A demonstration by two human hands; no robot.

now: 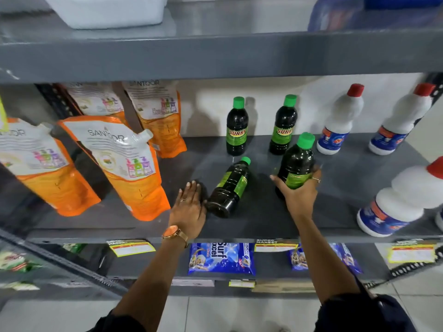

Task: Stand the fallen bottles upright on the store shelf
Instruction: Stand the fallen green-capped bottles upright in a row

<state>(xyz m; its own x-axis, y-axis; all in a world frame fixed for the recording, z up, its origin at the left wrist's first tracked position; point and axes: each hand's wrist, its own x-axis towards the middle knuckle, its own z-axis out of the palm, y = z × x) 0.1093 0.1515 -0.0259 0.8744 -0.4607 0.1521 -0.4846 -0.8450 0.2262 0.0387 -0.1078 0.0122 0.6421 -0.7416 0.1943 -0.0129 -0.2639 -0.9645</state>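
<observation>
One dark green-capped bottle lies on its side on the grey shelf, its long axis running from the base at the front left, near the shelf edge, to the cap at the back right. The left hand is clearly the nearer one: it rests open and flat on the shelf just beside the base, with nothing in it, and I cannot tell if it touches the bottle. The right hand is closed around the lower half of a second green-capped bottle, held nearly upright just right of the fallen one, so I judge the lying bottle is for the left hand.
</observation>
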